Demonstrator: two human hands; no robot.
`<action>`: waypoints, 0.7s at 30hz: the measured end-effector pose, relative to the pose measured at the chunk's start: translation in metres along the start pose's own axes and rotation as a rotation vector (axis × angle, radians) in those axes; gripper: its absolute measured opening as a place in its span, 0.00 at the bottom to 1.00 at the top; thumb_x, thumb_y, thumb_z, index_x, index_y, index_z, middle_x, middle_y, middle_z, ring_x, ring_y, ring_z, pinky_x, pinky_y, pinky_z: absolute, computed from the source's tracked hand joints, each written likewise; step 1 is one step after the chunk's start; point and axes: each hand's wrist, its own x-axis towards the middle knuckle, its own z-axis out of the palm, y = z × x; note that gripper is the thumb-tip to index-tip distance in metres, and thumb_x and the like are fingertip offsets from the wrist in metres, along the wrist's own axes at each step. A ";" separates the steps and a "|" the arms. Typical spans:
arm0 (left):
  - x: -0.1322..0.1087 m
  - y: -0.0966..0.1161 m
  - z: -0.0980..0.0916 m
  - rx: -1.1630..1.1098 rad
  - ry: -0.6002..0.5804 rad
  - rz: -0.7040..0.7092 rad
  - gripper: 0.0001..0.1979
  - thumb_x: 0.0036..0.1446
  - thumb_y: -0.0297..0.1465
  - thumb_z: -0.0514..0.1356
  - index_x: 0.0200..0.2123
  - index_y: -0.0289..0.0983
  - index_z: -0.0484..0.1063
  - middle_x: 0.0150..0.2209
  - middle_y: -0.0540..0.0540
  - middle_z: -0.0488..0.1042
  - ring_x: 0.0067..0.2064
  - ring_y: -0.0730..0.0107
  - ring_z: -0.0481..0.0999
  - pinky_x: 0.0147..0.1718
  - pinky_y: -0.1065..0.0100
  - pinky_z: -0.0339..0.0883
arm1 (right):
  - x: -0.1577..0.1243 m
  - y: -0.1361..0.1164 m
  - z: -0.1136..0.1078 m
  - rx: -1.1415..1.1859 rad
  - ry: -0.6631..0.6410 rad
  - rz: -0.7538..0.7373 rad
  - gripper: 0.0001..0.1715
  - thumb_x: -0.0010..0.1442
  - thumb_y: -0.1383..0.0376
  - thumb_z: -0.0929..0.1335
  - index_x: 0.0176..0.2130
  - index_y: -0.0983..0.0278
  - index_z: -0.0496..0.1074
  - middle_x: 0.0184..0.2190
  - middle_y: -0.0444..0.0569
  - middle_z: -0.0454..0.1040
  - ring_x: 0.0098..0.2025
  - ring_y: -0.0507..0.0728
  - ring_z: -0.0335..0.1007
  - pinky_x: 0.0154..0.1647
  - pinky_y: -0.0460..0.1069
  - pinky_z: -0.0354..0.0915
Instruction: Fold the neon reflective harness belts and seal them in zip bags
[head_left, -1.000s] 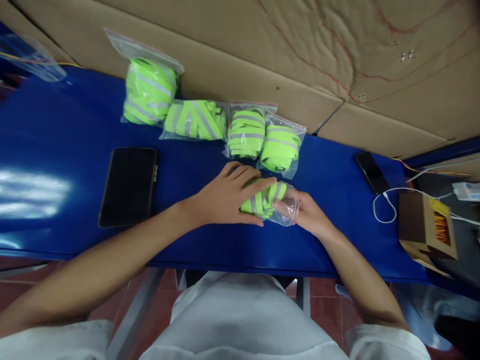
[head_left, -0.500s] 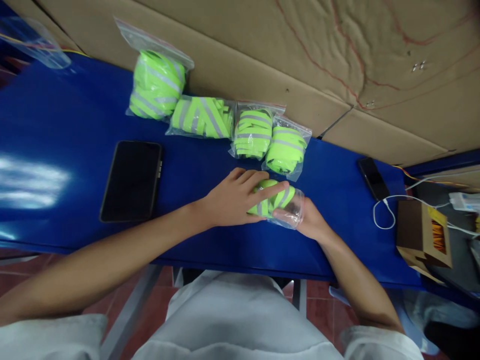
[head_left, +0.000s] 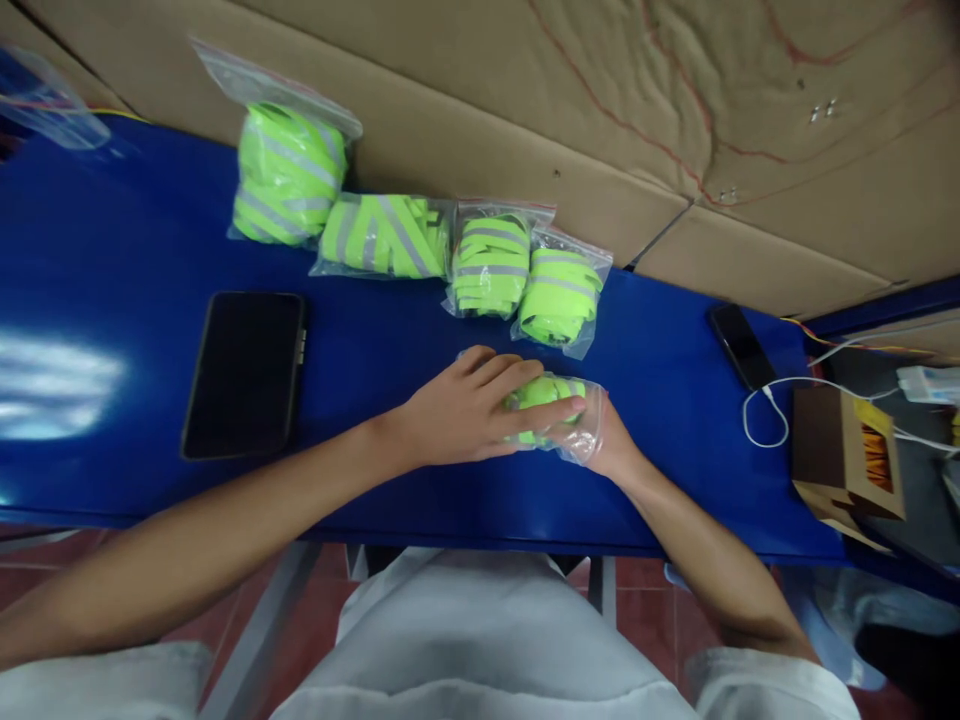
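A clear plastic bag (head_left: 583, 446) with a neon-yellow reflective strap (head_left: 551, 388) in it is between my hands, low over the table near its front edge. My left hand (head_left: 476, 408) lies over the bag's left side, its index finger stretched across the strap and the other fingers curled at the far edge. My right hand (head_left: 613, 440) grips the bag's right end. Its fingers show partly through the clear film; whether they are inside or behind the bag I cannot tell.
Several zip bags of similar strap (head_left: 289, 175) stand along the cardboard wall (head_left: 450, 110) at the back. A black tablet (head_left: 244, 375) lies left on the blue table (head_left: 420, 505). At right are a phone (head_left: 741, 345) on a white cable and a brown box (head_left: 844, 455).
My left index finger and the bag have shifted slightly, and the strap looks deeper under my left hand. The whole view has moved a little to the right.
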 end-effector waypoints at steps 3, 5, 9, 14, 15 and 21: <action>-0.001 -0.009 -0.001 -0.012 0.058 -0.059 0.37 0.68 0.47 0.63 0.73 0.42 0.57 0.57 0.37 0.76 0.53 0.52 0.79 0.49 0.57 0.70 | 0.001 -0.003 -0.019 0.104 0.051 0.053 0.16 0.44 0.60 0.81 0.31 0.64 0.78 0.29 0.44 0.78 0.31 0.54 0.73 0.33 0.48 0.70; -0.003 -0.019 -0.004 -0.031 0.137 -0.161 0.34 0.69 0.47 0.61 0.71 0.39 0.60 0.53 0.38 0.79 0.51 0.55 0.81 0.48 0.60 0.73 | 0.001 -0.005 -0.045 0.167 0.140 0.093 0.17 0.42 0.61 0.83 0.29 0.64 0.78 0.25 0.43 0.76 0.26 0.52 0.69 0.27 0.47 0.67; -0.007 -0.039 -0.015 -0.060 0.288 -0.483 0.30 0.66 0.44 0.66 0.66 0.42 0.65 0.52 0.44 0.80 0.46 0.63 0.83 0.47 0.66 0.77 | -0.005 -0.004 -0.108 0.292 0.482 0.058 0.21 0.47 0.52 0.81 0.26 0.62 0.74 0.18 0.39 0.66 0.17 0.47 0.53 0.15 0.45 0.51; -0.005 -0.057 -0.033 -0.164 0.460 -0.741 0.40 0.59 0.48 0.71 0.67 0.36 0.63 0.61 0.38 0.74 0.53 0.60 0.79 0.54 0.59 0.75 | -0.009 -0.001 -0.144 0.075 0.339 0.154 0.22 0.47 0.52 0.83 0.27 0.64 0.77 0.21 0.43 0.70 0.20 0.48 0.59 0.18 0.46 0.57; -0.007 -0.063 -0.036 -0.169 0.477 -0.751 0.42 0.58 0.49 0.70 0.68 0.34 0.62 0.62 0.36 0.71 0.55 0.58 0.77 0.55 0.58 0.74 | -0.009 0.000 -0.144 0.005 0.302 0.176 0.23 0.49 0.51 0.83 0.29 0.65 0.77 0.22 0.44 0.71 0.22 0.49 0.60 0.19 0.46 0.58; -0.049 -0.120 -0.054 0.136 0.576 -0.718 0.50 0.54 0.59 0.64 0.71 0.38 0.56 0.65 0.44 0.61 0.67 0.47 0.64 0.68 0.42 0.62 | -0.009 0.011 -0.141 -0.317 0.151 0.161 0.30 0.61 0.40 0.74 0.32 0.65 0.77 0.24 0.45 0.72 0.26 0.51 0.65 0.25 0.46 0.61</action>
